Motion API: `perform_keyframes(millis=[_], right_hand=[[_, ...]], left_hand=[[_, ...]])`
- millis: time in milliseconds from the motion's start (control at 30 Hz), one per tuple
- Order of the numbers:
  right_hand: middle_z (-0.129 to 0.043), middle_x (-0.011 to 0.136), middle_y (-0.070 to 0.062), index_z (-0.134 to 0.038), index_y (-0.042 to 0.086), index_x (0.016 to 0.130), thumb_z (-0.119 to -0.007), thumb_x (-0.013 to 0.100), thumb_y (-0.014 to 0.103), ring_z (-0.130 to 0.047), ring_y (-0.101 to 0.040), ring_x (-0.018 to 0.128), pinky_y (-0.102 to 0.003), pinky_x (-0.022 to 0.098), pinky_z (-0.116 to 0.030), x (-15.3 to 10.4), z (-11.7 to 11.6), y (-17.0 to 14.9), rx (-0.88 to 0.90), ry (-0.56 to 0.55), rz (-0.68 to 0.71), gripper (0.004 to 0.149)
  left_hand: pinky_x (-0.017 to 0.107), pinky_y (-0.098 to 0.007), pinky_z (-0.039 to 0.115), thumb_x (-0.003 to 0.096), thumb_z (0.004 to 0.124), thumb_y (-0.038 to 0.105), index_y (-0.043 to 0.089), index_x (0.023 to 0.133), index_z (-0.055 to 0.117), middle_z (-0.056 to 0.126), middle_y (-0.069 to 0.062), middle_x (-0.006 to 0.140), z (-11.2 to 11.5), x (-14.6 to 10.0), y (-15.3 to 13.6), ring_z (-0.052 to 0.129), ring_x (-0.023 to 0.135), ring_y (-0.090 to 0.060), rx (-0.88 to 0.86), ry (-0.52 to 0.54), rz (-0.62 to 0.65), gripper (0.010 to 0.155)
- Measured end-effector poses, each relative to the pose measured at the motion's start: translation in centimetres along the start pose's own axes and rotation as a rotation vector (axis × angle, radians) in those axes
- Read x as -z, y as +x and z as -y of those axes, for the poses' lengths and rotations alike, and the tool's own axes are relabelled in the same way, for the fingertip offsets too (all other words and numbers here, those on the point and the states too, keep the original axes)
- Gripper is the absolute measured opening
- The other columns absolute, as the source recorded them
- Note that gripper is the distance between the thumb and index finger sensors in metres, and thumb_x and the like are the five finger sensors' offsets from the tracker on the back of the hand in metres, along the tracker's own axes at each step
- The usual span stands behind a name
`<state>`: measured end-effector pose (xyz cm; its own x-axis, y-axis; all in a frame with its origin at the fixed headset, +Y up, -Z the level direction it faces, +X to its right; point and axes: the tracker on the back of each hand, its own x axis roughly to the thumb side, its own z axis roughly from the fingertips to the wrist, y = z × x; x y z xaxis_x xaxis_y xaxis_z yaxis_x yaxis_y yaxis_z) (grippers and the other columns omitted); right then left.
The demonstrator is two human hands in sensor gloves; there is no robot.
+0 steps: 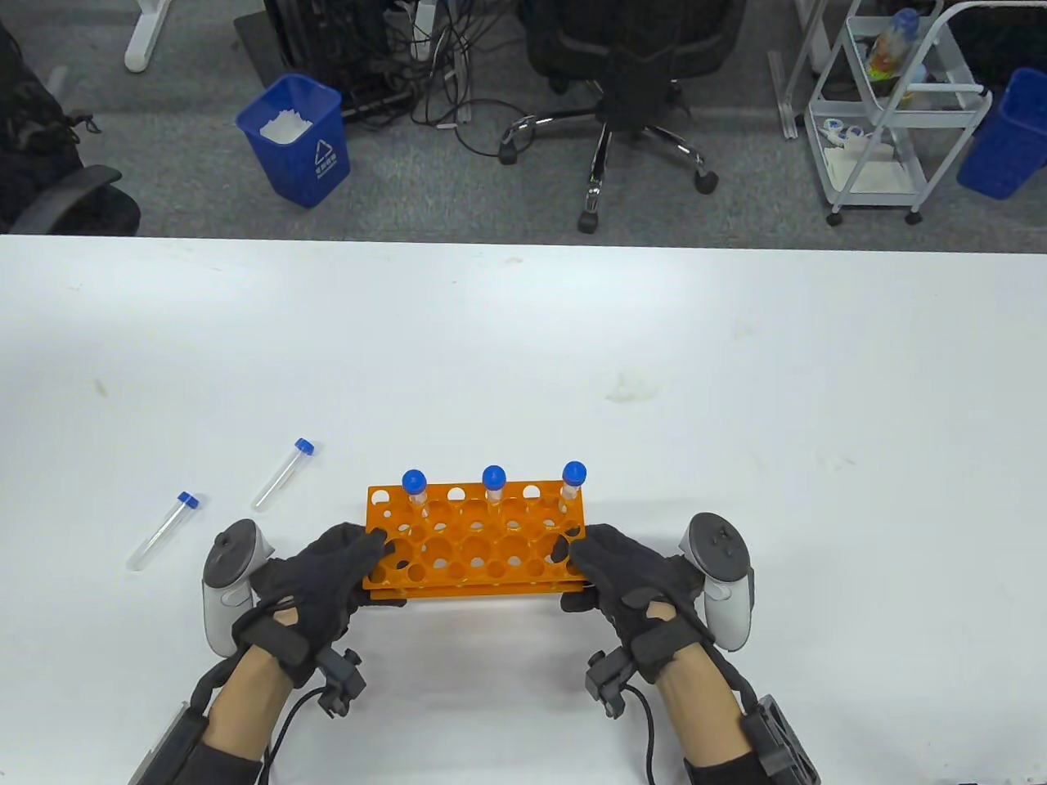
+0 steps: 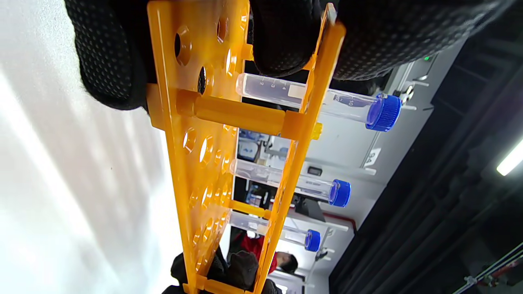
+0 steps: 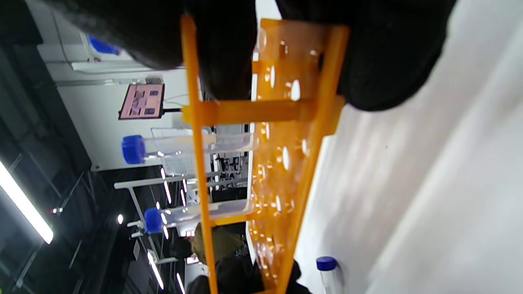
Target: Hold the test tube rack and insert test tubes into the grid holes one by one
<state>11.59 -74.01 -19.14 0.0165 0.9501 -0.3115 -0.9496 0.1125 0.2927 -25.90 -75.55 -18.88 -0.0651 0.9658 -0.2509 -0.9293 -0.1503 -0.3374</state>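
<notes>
Both gloved hands sit nearest the lens at the bottom of the table view: my left hand (image 1: 323, 576) grips the left end of the orange rack (image 1: 474, 544), my right hand (image 1: 626, 576) grips the right end, fingers curled over the top plate and closed on it. On the left wrist view the fingertips (image 2: 282, 36) press between the rack's two plates, so the hold looks firm.

Three capped tubes stand in the rack's far row, at centre frame: left tube (image 1: 415, 489), middle tube (image 1: 493, 484), right tube (image 1: 573, 480). Two loose tubes lie flat on the white table (image 1: 736, 409) at lower left, one (image 1: 282, 473) near the rack and one (image 1: 162, 530) further left, just beside my left tracker.

I judge the job a little over half done. To do the next insertion well, I would keep my right hand clamping the rack flat, free my left for the nearer loose tube, pinch it below the cap, turn it upright and lower it straight into a vacant hole. Letting go with both hands, or coming in tilted, risks tipping the seated tubes
</notes>
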Motion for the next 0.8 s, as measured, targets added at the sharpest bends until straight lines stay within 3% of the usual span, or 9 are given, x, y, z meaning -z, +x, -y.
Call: perform_keyframes(millis=[167,200,233,267,467,600,800], right_hand=[[-0.051,0.100,-0.041,-0.079,0.006,0.076,-0.072,0.046,0.036,-0.077,-0.058,0.072,-0.061,0.044,-0.081,-0.5,0.5,0.2,0.045,-0.019,0.007,0.043],[-0.051,0.100,-0.041,-0.079,0.006,0.076,-0.072,0.046,0.036,-0.077,-0.058,0.072,-0.061,0.044,-0.081,-0.6,0.6,0.3,0.049,-0.022,0.012,0.043],[-0.051,0.100,-0.041,-0.079,0.005,0.076,-0.072,0.046,0.036,-0.077,-0.058,0.072,-0.061,0.044,-0.081,-0.7,0.8,0.4,0.057,-0.030,0.018,0.043],[-0.051,0.099,-0.041,-0.079,0.005,0.076,-0.072,0.046,0.036,-0.077,-0.058,0.072,-0.061,0.044,-0.081,-0.8,1.0,0.6,0.063,-0.036,0.025,0.043],[-0.052,0.100,-0.041,-0.079,0.006,0.076,-0.073,0.046,0.036,-0.077,-0.058,0.072,-0.061,0.044,-0.081,-1.3,2.1,0.9,0.072,-0.067,0.048,0.043],[-0.052,0.100,-0.041,-0.079,0.006,0.076,-0.073,0.046,0.036,-0.076,-0.058,0.072,-0.061,0.044,-0.081,-1.5,2.7,0.9,0.075,-0.086,0.055,0.043],[-0.052,0.100,-0.041,-0.079,0.005,0.076,-0.073,0.046,0.036,-0.076,-0.058,0.072,-0.061,0.044,-0.081,-1.6,3.5,0.7,0.059,-0.110,0.054,0.043]], left_hand=[[0.053,-0.052,0.087,0.0455,0.075,0.058,0.020,0.080,0.078,0.060,-0.025,0.100,-0.4,-0.2,1.8,0.095,0.075,-0.047,0.210,0.026,0.033,0.052],[0.052,-0.052,0.087,0.0452,0.075,0.059,-0.004,0.082,0.080,0.061,-0.024,0.100,-0.6,-0.4,2.3,0.095,0.074,-0.047,0.254,0.054,0.041,0.073],[0.051,-0.052,0.088,0.0448,0.075,0.060,0.019,0.081,0.079,0.063,-0.024,0.099,-1.1,-0.6,3.2,0.095,0.074,-0.047,0.322,0.104,0.065,0.055],[0.051,-0.052,0.088,0.0446,0.075,0.060,-0.001,0.083,0.080,0.064,-0.023,0.099,-1.7,-0.9,4.2,0.095,0.074,-0.047,0.368,0.151,0.092,0.072],[0.049,-0.051,0.087,0.0442,0.078,0.051,0.007,0.088,0.080,0.071,-0.019,0.097,-2.6,-2.1,8.5,0.098,0.070,-0.043,0.692,0.339,0.202,0.062],[0.048,-0.050,0.086,0.0431,0.082,0.046,0.010,0.091,0.079,0.074,-0.015,0.096,-1.5,-1.2,8.7,0.098,0.070,-0.041,1.044,0.335,0.147,0.060],[0.048,-0.048,0.085,0.0406,0.088,0.046,0.016,0.097,0.075,0.078,-0.010,0.096,0.8,1.1,4.9,0.096,0.070,-0.040,1.466,0.182,-0.048,0.065]])
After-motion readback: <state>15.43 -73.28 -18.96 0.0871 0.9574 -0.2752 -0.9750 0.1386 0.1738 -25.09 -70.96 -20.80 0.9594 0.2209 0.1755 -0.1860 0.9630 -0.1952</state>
